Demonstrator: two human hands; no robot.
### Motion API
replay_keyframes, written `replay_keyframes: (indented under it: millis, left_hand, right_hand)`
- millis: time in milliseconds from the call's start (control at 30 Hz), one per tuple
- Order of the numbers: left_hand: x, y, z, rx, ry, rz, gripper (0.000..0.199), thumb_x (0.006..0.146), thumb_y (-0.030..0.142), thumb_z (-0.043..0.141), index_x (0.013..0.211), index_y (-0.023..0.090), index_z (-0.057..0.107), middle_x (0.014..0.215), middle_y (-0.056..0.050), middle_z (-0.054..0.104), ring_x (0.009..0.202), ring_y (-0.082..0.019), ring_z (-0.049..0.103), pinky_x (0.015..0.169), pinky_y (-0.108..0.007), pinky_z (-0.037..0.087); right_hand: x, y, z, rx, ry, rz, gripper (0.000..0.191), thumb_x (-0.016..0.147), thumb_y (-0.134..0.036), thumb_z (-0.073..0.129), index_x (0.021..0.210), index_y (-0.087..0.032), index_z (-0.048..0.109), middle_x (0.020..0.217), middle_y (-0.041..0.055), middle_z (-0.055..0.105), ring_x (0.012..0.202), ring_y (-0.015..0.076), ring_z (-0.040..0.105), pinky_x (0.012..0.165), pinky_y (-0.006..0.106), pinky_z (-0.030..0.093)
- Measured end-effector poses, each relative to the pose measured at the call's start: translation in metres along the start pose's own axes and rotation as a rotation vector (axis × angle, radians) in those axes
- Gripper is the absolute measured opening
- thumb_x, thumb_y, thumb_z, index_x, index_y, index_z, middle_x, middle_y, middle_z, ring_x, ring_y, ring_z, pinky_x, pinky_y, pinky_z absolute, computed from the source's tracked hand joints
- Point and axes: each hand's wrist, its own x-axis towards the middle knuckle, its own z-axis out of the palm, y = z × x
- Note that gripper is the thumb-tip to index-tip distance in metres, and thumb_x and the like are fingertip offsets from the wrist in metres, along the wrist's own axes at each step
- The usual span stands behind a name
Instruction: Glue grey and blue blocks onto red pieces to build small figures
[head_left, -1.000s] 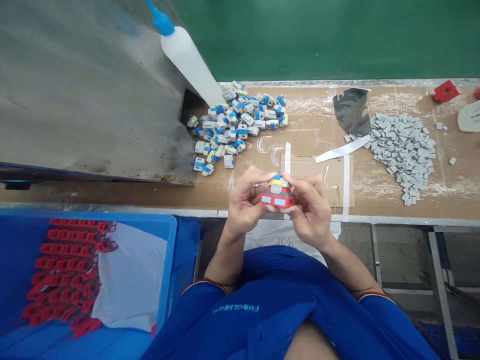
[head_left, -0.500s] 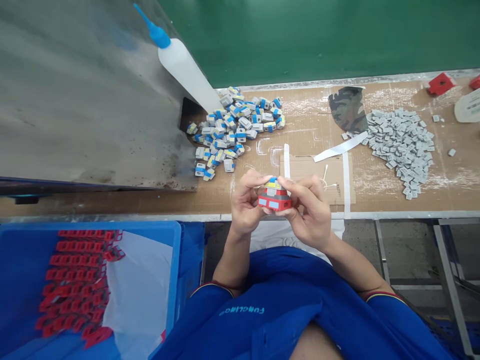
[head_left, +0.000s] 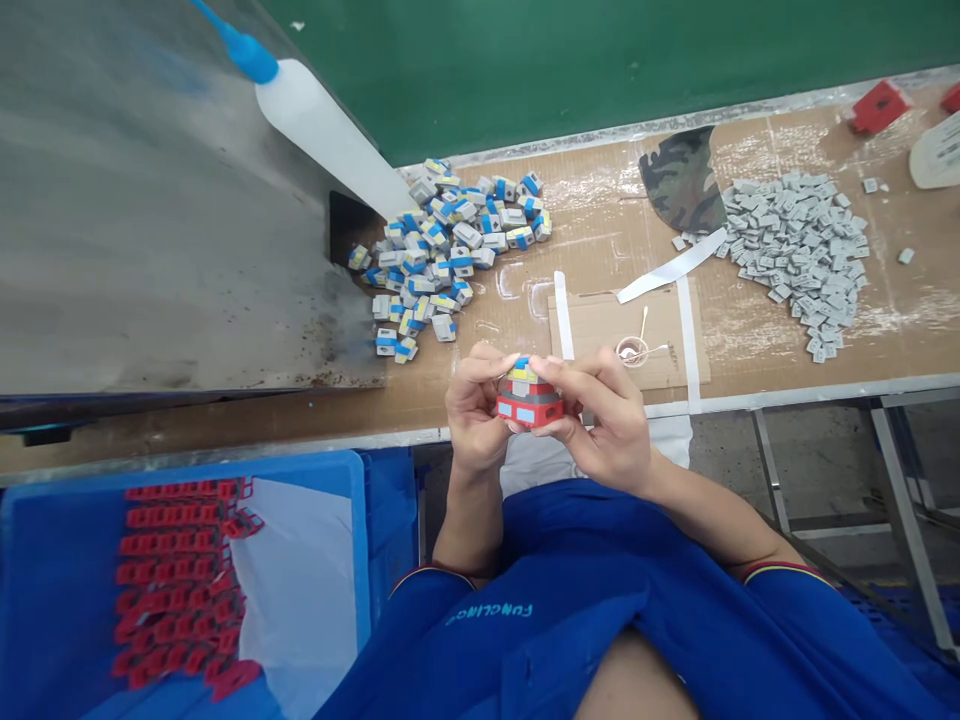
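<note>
Between both hands, above the bench's front edge, is a small red and grey plastic toy piece [head_left: 529, 408] with pale blue window patches and a grey, yellow and blue block on top. My left hand [head_left: 478, 410] grips its left side, the fingertips at the top block. My right hand [head_left: 604, 415] pinches it from the right, with the index finger against the top and the thumb low down. The fingers cover parts of both sides. Behind the hands, a cardboard piece [head_left: 667, 330] carries a small round dish [head_left: 631, 351] with cotton swabs.
A pile of grey, blue and yellow blocks [head_left: 457, 235] lies left of centre beside a white squeeze bottle [head_left: 330, 135] and a metal box [head_left: 165, 240]. Small grey tiles [head_left: 806, 255] and camouflage cloth [head_left: 684, 180] lie right. A blue bin [head_left: 358, 560] holds rows of red parts [head_left: 176, 572].
The camera view has shifted and tilted slightly, and the round dish now shows more fully. Both hands keep the same grip on the toy piece.
</note>
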Motion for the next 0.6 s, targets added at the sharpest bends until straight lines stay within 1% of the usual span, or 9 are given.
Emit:
replay_keyframes:
  millis: [67, 133, 233, 267, 333, 400, 467, 533, 600]
  left_hand:
    - [0.0, 0.0, 0.0, 0.0, -0.002, -0.014, 0.056, 0.072, 0.067, 0.095, 0.114, 0.033, 0.08, 0.091, 0.001, 0.062, 0.075, -0.012, 0.065, 0.065, -0.022, 0.054]
    - [-0.003, -0.002, 0.002, -0.03, 0.006, -0.051, 0.056, 0.072, 0.066, 0.095, 0.115, 0.034, 0.078, 0.095, 0.0, 0.064, 0.081, -0.014, 0.067, 0.07, -0.024, 0.057]
    - [-0.013, -0.007, 0.006, -0.115, 0.039, -0.168, 0.057, 0.073, 0.065, 0.095, 0.117, 0.036, 0.074, 0.104, 0.0, 0.066, 0.085, -0.015, 0.068, 0.073, -0.026, 0.059]
    - [-0.019, -0.01, 0.008, -0.138, 0.044, -0.23, 0.061, 0.072, 0.068, 0.094, 0.119, 0.036, 0.072, 0.107, -0.001, 0.066, 0.087, -0.016, 0.068, 0.072, -0.027, 0.059]
    - [-0.031, -0.014, 0.013, -0.155, 0.012, -0.365, 0.07, 0.072, 0.083, 0.086, 0.123, 0.038, 0.066, 0.106, -0.002, 0.066, 0.088, -0.018, 0.068, 0.069, -0.029, 0.057]
    - [-0.042, -0.017, 0.018, -0.159, -0.046, -0.462, 0.079, 0.071, 0.095, 0.074, 0.126, 0.039, 0.062, 0.102, -0.003, 0.065, 0.088, -0.02, 0.067, 0.066, -0.032, 0.057]
    - [-0.05, -0.019, 0.023, -0.176, -0.075, -0.491, 0.082, 0.073, 0.099, 0.066, 0.129, 0.039, 0.06, 0.104, -0.004, 0.065, 0.091, -0.022, 0.068, 0.069, -0.035, 0.06]
    - [-0.056, -0.021, 0.026, -0.193, -0.064, -0.475, 0.082, 0.076, 0.099, 0.065, 0.13, 0.038, 0.06, 0.116, -0.007, 0.068, 0.101, -0.024, 0.07, 0.077, -0.038, 0.063]
    - [-0.06, -0.023, 0.028, -0.188, -0.05, -0.456, 0.082, 0.078, 0.098, 0.062, 0.131, 0.036, 0.062, 0.129, -0.01, 0.069, 0.112, -0.026, 0.071, 0.082, -0.039, 0.065]
  right_hand:
    - [-0.002, -0.002, 0.001, -0.002, 0.012, 0.002, 0.051, 0.107, -0.04, 0.069, 0.156, -0.032, 0.061, 0.105, 0.0048, 0.063, 0.091, 0.0185, 0.067, 0.073, 0.03, 0.066]
    - [-0.003, -0.003, 0.002, 0.01, 0.034, 0.002, 0.057, 0.103, -0.04, 0.075, 0.157, -0.034, 0.06, 0.11, 0.0053, 0.064, 0.094, 0.0193, 0.068, 0.078, 0.032, 0.067]
    - [-0.002, -0.001, 0.004, -0.003, 0.04, 0.023, 0.062, 0.1, -0.042, 0.078, 0.158, -0.035, 0.058, 0.119, 0.0072, 0.064, 0.101, 0.022, 0.069, 0.086, 0.038, 0.067]
    - [-0.001, 0.0, 0.004, -0.025, 0.033, 0.035, 0.062, 0.1, -0.044, 0.078, 0.157, -0.034, 0.058, 0.123, 0.0089, 0.064, 0.107, 0.0243, 0.068, 0.09, 0.041, 0.066]
    - [0.001, 0.001, 0.005, -0.075, 0.01, 0.052, 0.062, 0.099, -0.05, 0.077, 0.155, -0.032, 0.06, 0.132, 0.0122, 0.062, 0.119, 0.0295, 0.065, 0.098, 0.048, 0.064]
    - [0.002, 0.002, 0.004, -0.089, -0.02, 0.05, 0.064, 0.099, -0.053, 0.075, 0.156, -0.03, 0.058, 0.135, 0.0133, 0.062, 0.123, 0.0312, 0.064, 0.102, 0.052, 0.061]
    - [0.004, 0.001, 0.004, -0.068, -0.04, 0.032, 0.064, 0.101, -0.05, 0.073, 0.158, -0.027, 0.055, 0.13, 0.0125, 0.065, 0.118, 0.0294, 0.065, 0.101, 0.051, 0.06]
    - [0.004, 0.0, 0.003, -0.058, -0.043, 0.013, 0.061, 0.102, -0.046, 0.072, 0.156, -0.024, 0.056, 0.125, 0.0117, 0.068, 0.112, 0.0276, 0.065, 0.098, 0.048, 0.059]
    - [0.005, -0.002, 0.003, -0.065, -0.04, 0.002, 0.056, 0.102, -0.043, 0.072, 0.152, -0.022, 0.058, 0.123, 0.0121, 0.069, 0.111, 0.0269, 0.065, 0.097, 0.046, 0.059]
